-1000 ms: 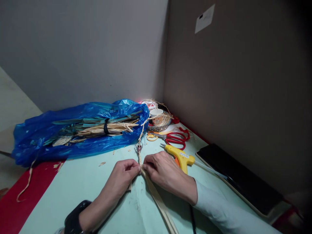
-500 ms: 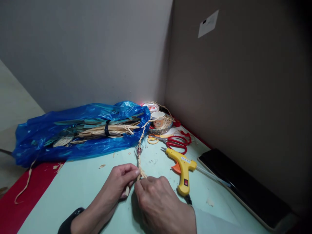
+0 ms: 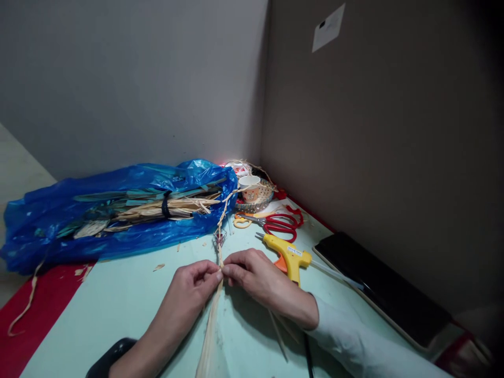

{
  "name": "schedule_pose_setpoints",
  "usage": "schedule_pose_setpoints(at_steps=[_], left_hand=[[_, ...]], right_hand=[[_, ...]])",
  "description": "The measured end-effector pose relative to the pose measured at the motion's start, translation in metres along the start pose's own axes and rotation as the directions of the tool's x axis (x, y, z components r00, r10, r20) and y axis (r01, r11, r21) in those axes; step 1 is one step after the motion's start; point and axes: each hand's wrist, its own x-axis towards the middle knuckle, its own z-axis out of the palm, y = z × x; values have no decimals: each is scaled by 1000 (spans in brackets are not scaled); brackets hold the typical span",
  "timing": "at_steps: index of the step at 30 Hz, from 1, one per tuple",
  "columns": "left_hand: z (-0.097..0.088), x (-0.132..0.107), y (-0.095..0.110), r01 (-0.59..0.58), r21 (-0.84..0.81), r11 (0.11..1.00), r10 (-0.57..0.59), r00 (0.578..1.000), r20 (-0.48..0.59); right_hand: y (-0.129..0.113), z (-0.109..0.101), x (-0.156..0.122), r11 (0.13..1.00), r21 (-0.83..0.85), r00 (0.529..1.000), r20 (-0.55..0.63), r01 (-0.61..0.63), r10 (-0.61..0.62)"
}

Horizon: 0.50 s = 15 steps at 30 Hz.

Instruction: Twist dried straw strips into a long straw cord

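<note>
A braided straw cord runs from a small clip on the pale green table toward me. My left hand and my right hand meet at its near end, both pinching the straw between fingertips. Loose flat straw strips trail from the pinch down toward the bottom edge. A dark watch sits on my left wrist; a pale sleeve covers my right arm.
A blue plastic bag holding a tied bundle of straw lies at the back left. Red scissors, a yellow glue gun, a small basket with a cup and a black tablet lie to the right. Walls close the corner.
My right hand moved back from in front of the cord to its right side, pinching again. The loose strips now trail straight toward me instead of to the right.
</note>
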Motion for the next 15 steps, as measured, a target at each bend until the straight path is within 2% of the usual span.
schedule_pose_setpoints(at_steps=[3,7,11,13,15], left_hand=[[1,-3,1,-73,169,983,86,994,-67],[2,-9,6,-77,331,940,118,988,-103],[6,-18,10,-106,442,891,190,970,-150],[11,-22,7,-193,527,828,311,939,-145],[17,-25,0,-328,633,701,485,871,-85]], right_hand=[[0,3,1,999,-38,997,-69,-24,22],[-4,6,-1,997,-10,990,-116,-80,78],[-9,8,-4,998,-41,984,-174,-56,48],[-9,7,-5,999,-27,985,-170,-33,28],[-8,6,-5,999,37,992,-128,-15,20]])
